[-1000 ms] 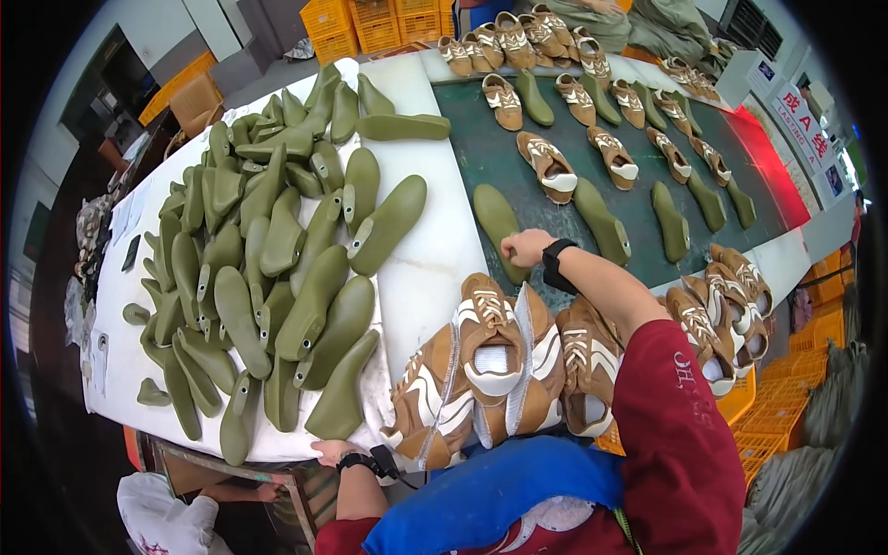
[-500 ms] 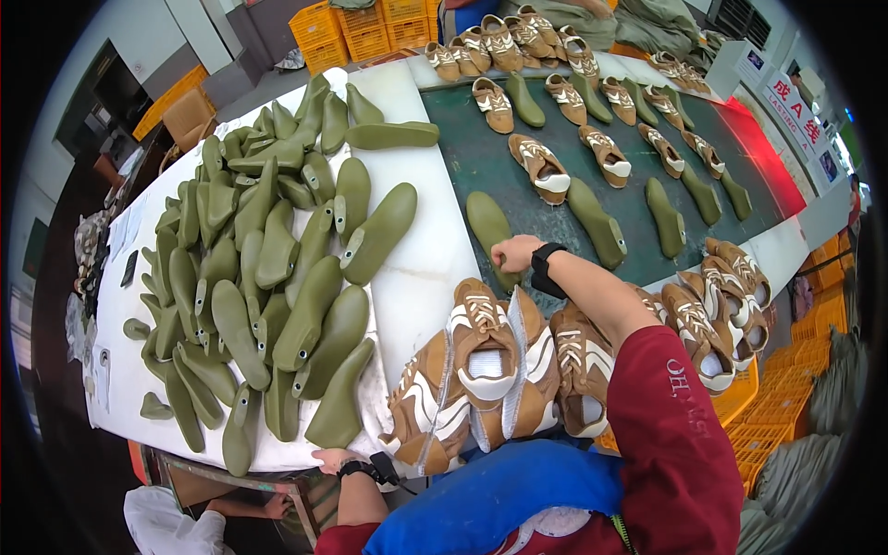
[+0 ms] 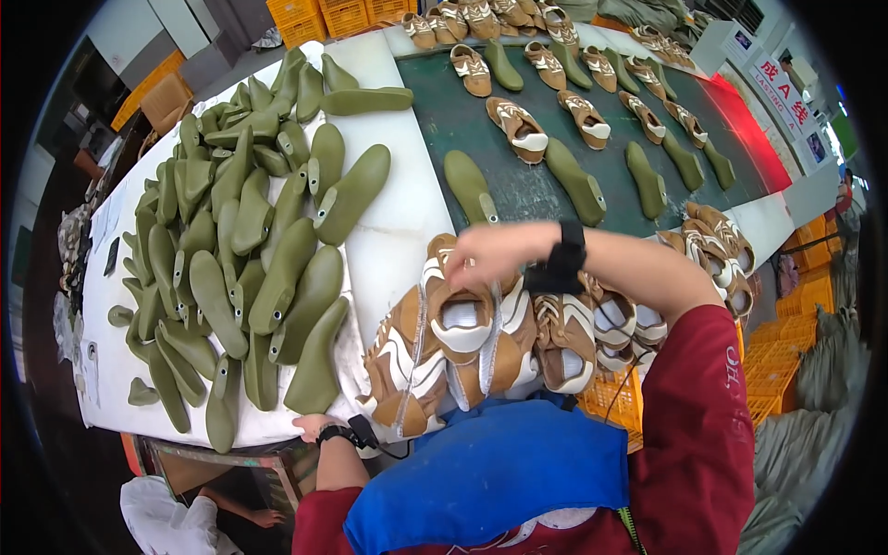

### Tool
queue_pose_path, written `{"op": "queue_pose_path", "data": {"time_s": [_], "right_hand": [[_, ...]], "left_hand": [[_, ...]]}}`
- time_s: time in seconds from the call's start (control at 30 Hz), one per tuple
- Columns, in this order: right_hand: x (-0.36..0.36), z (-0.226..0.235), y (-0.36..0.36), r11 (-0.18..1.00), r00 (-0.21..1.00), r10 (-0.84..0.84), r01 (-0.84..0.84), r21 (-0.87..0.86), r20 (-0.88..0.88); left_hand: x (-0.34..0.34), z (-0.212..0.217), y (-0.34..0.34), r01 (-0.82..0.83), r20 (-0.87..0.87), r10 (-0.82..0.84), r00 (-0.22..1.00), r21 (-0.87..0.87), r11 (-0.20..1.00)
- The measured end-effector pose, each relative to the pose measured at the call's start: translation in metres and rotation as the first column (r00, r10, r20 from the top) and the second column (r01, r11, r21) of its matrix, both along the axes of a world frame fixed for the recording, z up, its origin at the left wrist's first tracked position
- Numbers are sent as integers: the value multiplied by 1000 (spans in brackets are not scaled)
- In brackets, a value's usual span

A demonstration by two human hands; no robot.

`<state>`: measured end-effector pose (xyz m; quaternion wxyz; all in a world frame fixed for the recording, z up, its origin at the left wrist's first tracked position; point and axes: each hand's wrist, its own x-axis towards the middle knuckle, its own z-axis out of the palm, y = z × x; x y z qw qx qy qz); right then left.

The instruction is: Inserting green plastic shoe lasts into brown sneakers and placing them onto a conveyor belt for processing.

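Note:
My right hand [image 3: 499,252], smeared by motion, hangs over a brown-and-white sneaker upper [image 3: 462,319] with laces, white lining and an open heel. Whether its fingers touch the upper I cannot make out. This upper lies on a bunch of similar uppers at the table's near edge. Just beyond the hand, a green shoe last [image 3: 467,180] lies on the dark green mat [image 3: 453,120]. My left hand [image 3: 313,425] rests on the table's near edge, beside a green last [image 3: 319,361], its fingers laid out and partly visible, with nothing seen in them.
A large heap of green lasts [image 3: 250,222] covers the white tabletop at the left. On the mat, more lasts and sneaker uppers [image 3: 518,129] stand in rows. Orange crates [image 3: 754,370] stand at the right. Below the table's left corner, another person's hand [image 3: 268,518] shows.
My right hand has let go of the green last at the mat's near left and come back toward me, over the sneaker upper. My left hand stays at the table edge. The whole view has shifted slightly.

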<state>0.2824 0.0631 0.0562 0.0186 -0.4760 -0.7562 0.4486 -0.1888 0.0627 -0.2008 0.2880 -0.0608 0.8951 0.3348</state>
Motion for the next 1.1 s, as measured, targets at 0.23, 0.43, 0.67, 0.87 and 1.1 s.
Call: {"op": "queue_pose_path", "data": {"time_s": [0.23,0.43,0.67,0.87,1.1], "right_hand": [[-29,-11,-71,947,954,-297,301,112,-49],[50,65,-88,537,141,-781,650,-538,-609],[61,69,-135,330,-349,-719,589,-738,-601],[24,57,-180,374,169,-807,888,-268,-566],[-47,3,-226,549,602,-654,795,260,-458]], "left_hand": [[51,52,5,-199,12,199,980,155,968],[20,26,-5,-168,19,168,986,185,968],[43,61,4,-168,7,169,986,172,971],[-19,-20,13,-129,-1,130,992,95,987],[-50,-134,87,15,-186,-15,982,-5,1000]]}}
